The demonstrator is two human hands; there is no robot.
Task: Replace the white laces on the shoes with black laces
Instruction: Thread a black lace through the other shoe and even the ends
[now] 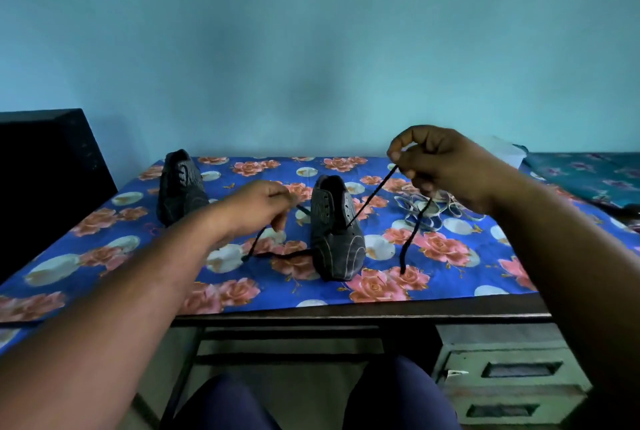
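Black lace [370,198] runs through the low eyelets of the dark shoe [335,229] mid-table on the floral cloth [450,277]. Right hand [437,163] pinches one end up high, left hand [260,205] pinches the other, lower down. White laces [420,210] lie heaped just behind. No readable branding.

Both bare forearms reach forward. The left hand [258,202] sits lower, fingers curled down, pinching a thin black cord lace [367,202]. The right hand [438,166] is raised higher, thumb and forefinger closed on the lace's other strand.
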